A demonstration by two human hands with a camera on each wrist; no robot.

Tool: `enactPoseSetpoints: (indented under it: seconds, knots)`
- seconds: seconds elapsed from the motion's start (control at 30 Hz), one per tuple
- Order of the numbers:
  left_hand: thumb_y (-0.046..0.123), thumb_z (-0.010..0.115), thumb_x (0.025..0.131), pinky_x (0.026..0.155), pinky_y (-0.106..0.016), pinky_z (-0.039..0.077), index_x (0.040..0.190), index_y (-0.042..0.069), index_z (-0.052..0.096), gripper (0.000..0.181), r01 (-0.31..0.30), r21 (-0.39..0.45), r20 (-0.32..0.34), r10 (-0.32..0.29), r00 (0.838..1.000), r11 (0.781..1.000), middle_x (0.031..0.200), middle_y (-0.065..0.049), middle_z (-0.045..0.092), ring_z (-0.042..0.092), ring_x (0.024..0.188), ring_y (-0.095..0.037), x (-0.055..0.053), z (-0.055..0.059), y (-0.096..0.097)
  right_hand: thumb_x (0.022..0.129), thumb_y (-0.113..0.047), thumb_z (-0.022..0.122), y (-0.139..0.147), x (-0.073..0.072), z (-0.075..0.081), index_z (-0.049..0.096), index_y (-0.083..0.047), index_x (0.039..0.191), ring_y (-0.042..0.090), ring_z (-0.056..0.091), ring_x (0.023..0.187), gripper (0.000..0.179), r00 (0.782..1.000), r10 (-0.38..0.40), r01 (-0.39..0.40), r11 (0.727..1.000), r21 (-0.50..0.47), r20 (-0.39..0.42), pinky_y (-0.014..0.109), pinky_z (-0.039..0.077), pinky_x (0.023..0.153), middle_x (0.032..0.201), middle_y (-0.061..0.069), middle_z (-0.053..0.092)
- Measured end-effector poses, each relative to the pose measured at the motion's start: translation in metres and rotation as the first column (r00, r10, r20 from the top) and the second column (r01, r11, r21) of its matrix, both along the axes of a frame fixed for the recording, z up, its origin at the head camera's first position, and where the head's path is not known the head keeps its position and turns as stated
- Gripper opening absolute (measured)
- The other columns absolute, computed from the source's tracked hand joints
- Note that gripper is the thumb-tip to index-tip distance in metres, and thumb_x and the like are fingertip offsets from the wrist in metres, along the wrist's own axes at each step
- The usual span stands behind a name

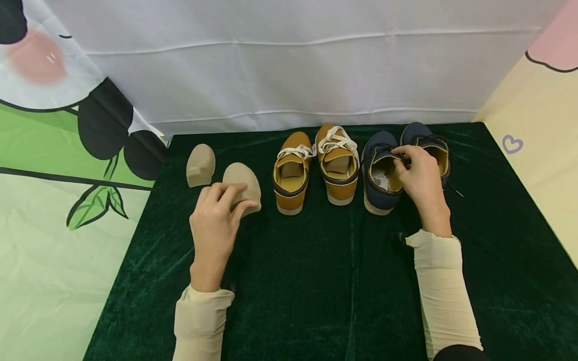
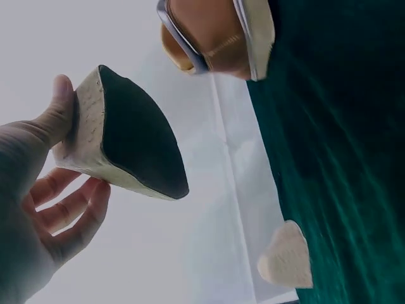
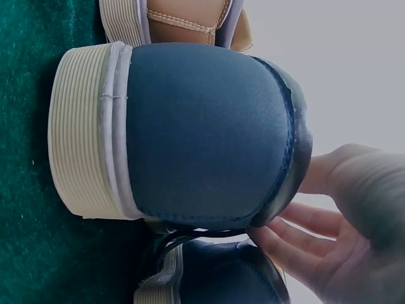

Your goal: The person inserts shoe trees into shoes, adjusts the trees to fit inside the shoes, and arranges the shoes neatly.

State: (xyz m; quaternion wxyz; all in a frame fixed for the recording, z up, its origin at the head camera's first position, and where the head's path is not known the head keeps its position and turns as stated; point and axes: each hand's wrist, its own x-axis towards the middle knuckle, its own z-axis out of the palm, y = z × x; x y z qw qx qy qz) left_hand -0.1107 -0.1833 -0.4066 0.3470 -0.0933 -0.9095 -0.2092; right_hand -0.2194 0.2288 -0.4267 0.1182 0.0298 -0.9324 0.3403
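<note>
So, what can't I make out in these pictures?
Head view: part of the beige block, behind the left hand holding it.
Head view: part of the right navy shoe, behind the right hand.
Left wrist: the rest of an orange-brown shoe, beyond the top edge.
Right wrist: the inside of the left navy shoe, behind its heel.

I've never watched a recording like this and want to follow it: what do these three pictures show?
There's no machine here, just a person's two bare hands. The wide picture comes from a camera worn on the head, looking forward and down; the two close-ups come from cameras on the left and right wrists. On the dark green cloth stand two tan shoes, two navy shoes and one beige block. The left hand holds a second block up. The right hand is at a navy shoe's opening; whether it grips anything is hard to tell.
</note>
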Motion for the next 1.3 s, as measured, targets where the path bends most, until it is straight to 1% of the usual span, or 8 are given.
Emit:
enactPoseSetpoints:
  seconds: [0.13, 0.3, 0.57, 0.77, 0.87, 1.0, 1.17, 1.3]
  knots:
    - [0.04, 0.082, 0.083, 0.075, -0.044, 0.059, 0.112, 0.011, 0.079, 0.041, 0.058, -0.046, -0.008, -0.058, 0.998, 0.997, 0.1, -0.011, 0.071, 0.064, 0.093, -0.029, -0.003, 0.007, 0.012, 0.103, -0.008, 0.06, 0.001, 0.0, 0.001, 0.067, -0.004, 0.131, 0.042, 0.057, 0.11, 0.029, 1.0, -0.001, 0.001, 1.0, -0.001, 0.005, 0.059, 0.05, 0.092, 0.133, 0.027, 0.061]
    - [0.044, 0.079, 0.085, 0.076, -0.04, 0.059, 0.113, 0.012, 0.079, 0.042, 0.133, -0.085, -0.018, -0.135, 0.991, 0.987, 0.103, -0.009, 0.073, 0.065, 0.093, -0.028, -0.007, 0.016, 0.028, 0.103, -0.008, 0.06, 0.003, 0.001, 0.002, 0.067, -0.004, 0.131, 0.042, 0.056, 0.112, 0.029, 1.0, 0.005, -0.005, 1.0, 0.0, 0.012, 0.06, 0.05, 0.094, 0.134, 0.027, 0.061]
    - [0.041, 0.079, 0.087, 0.08, -0.039, 0.061, 0.113, 0.012, 0.08, 0.039, 0.225, -0.099, -0.044, -0.23, 0.972, 0.969, 0.106, -0.008, 0.074, 0.065, 0.097, -0.026, -0.011, 0.023, 0.051, 0.103, -0.007, 0.06, 0.005, 0.0, 0.004, 0.066, -0.004, 0.134, 0.044, 0.057, 0.115, 0.032, 0.999, 0.035, -0.035, 0.999, 0.005, 0.036, 0.062, 0.05, 0.096, 0.136, 0.027, 0.06]
    - [0.04, 0.079, 0.088, 0.082, -0.036, 0.062, 0.114, 0.013, 0.08, 0.037, 0.301, -0.117, -0.058, -0.309, 0.949, 0.946, 0.111, -0.006, 0.075, 0.066, 0.099, -0.023, -0.014, 0.028, 0.072, 0.103, -0.007, 0.061, 0.009, 0.0, 0.007, 0.065, -0.005, 0.136, 0.046, 0.057, 0.119, 0.034, 0.996, 0.064, -0.065, 0.998, 0.013, 0.053, 0.064, 0.05, 0.1, 0.139, 0.028, 0.058]
    - [0.04, 0.079, 0.088, 0.084, -0.035, 0.062, 0.114, 0.014, 0.08, 0.037, 0.333, -0.135, -0.068, -0.344, 0.936, 0.933, 0.111, -0.005, 0.074, 0.066, 0.1, -0.021, -0.016, 0.03, 0.082, 0.103, -0.011, 0.062, 0.01, -0.001, 0.007, 0.065, -0.006, 0.136, 0.046, 0.058, 0.119, 0.033, 0.996, 0.079, -0.08, 0.997, 0.017, 0.046, 0.064, 0.049, 0.1, 0.138, 0.028, 0.059]
    - [0.042, 0.076, 0.089, 0.085, -0.033, 0.061, 0.115, 0.015, 0.08, 0.038, 0.369, -0.16, -0.07, -0.383, 0.921, 0.916, 0.111, -0.003, 0.074, 0.065, 0.1, -0.02, -0.019, 0.03, 0.095, 0.103, -0.02, 0.066, 0.008, -0.001, 0.005, 0.063, -0.005, 0.132, 0.046, 0.058, 0.119, 0.033, 0.997, 0.066, -0.067, 0.998, 0.021, 0.034, 0.064, 0.05, 0.101, 0.135, 0.027, 0.061]
    - [0.045, 0.074, 0.09, 0.085, -0.031, 0.06, 0.117, 0.016, 0.08, 0.04, 0.407, -0.193, -0.07, -0.427, 0.902, 0.893, 0.11, -0.003, 0.074, 0.066, 0.098, -0.019, -0.023, 0.027, 0.111, 0.101, -0.023, 0.07, 0.002, -0.002, 0.0, 0.062, -0.005, 0.13, 0.043, 0.056, 0.108, 0.035, 0.999, 0.048, -0.047, 0.996, 0.076, -0.014, 0.062, 0.047, 0.095, 0.127, 0.026, 0.063]
    - [0.047, 0.073, 0.091, 0.083, -0.027, 0.059, 0.117, 0.017, 0.079, 0.04, 0.428, -0.232, -0.071, -0.454, 0.888, 0.873, 0.109, -0.002, 0.074, 0.066, 0.096, -0.017, -0.026, 0.025, 0.123, 0.101, -0.021, 0.07, -0.003, -0.002, -0.002, 0.063, -0.005, 0.124, 0.041, 0.054, 0.106, 0.029, 0.998, 0.033, -0.027, 0.994, 0.106, -0.053, 0.062, 0.046, 0.095, 0.126, 0.025, 0.063]
